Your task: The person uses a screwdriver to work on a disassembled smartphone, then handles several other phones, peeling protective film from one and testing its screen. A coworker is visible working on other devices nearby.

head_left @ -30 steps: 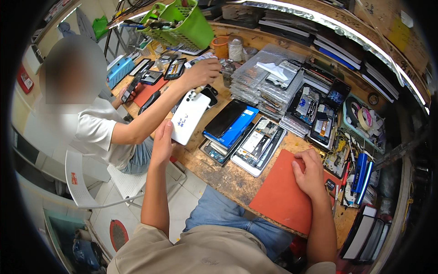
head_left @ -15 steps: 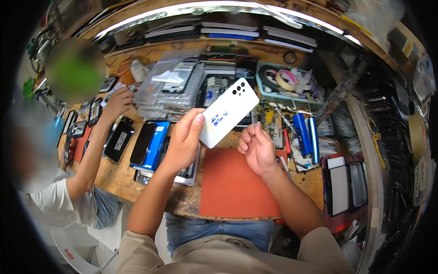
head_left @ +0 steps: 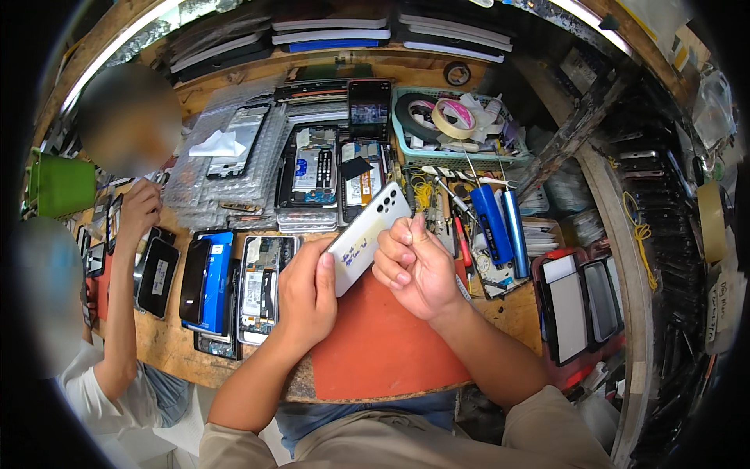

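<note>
My left hand (head_left: 306,293) grips a white smartphone (head_left: 388,206) by its lower end, fingers behind it and thumb along the edge. The back faces up, with several dark round camera lenses at the top and blue handwriting lower down. In front of the phone's right side is my right hand (head_left: 414,273), its fingers curled and the thumb pressed to the index finger. Anything in that pinch is hidden or too small to make out. Both hands are over an orange-red mat (head_left: 367,359) on the wooden bench.
Opened phones (head_left: 312,168) and bubble wrap (head_left: 195,184) lie behind. A teal basket (head_left: 402,129) holds tape rolls; blue cylinders (head_left: 491,227) and a red screwdriver (head_left: 462,242) lie at right. On the left, a co-worker's hand (head_left: 141,205) reaches over other phones.
The view has turned, shifting the bench leftward. My right hand has come closer to the phone and now overlaps its edge, with its fingers curled tighter. The phone is tilted more steeply.
</note>
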A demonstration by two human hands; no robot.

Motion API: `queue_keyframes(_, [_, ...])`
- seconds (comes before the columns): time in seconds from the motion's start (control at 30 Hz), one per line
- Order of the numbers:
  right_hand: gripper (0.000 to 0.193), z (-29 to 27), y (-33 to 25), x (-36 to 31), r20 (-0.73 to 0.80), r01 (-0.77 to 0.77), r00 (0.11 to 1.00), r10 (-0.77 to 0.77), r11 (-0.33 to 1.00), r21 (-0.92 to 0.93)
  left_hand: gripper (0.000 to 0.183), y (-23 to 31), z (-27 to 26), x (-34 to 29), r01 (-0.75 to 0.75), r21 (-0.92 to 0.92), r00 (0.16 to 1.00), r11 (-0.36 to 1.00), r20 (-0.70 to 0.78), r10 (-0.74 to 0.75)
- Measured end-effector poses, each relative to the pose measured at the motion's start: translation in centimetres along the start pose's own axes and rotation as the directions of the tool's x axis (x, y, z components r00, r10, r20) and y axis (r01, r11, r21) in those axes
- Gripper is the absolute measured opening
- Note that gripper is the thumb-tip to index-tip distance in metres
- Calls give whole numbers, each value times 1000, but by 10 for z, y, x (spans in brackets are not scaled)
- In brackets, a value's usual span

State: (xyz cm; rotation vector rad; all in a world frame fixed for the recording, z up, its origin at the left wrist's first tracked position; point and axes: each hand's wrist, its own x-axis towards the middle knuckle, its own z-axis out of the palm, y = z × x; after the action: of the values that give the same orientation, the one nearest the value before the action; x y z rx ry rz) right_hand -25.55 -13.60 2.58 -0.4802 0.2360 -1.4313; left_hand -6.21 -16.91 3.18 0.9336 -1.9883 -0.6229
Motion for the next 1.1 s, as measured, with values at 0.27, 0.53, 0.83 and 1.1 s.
queue_keyframes(0.27, [38,9,-10,-2,-69,32,997,-37,998,-61,21,18,0,2,-487,339,872,805,238,428])
queue_keyframes(0.53, [40,35,-9,-15,-32,197,974,-224,909,-368,20,37,3,-19,-617,423,778,664,453,435])
queue_keyframes(0.83, [41,23,18,-11,-153,137,947,-282,787,-601,11,28,2,-11,-103,-111,983,988,138,118])
queue_keyframes(1.1, [34,18,37,-16,-82,170,932,-353,624,-762,16,20,2,-8,289,-715,957,636,204,-206])
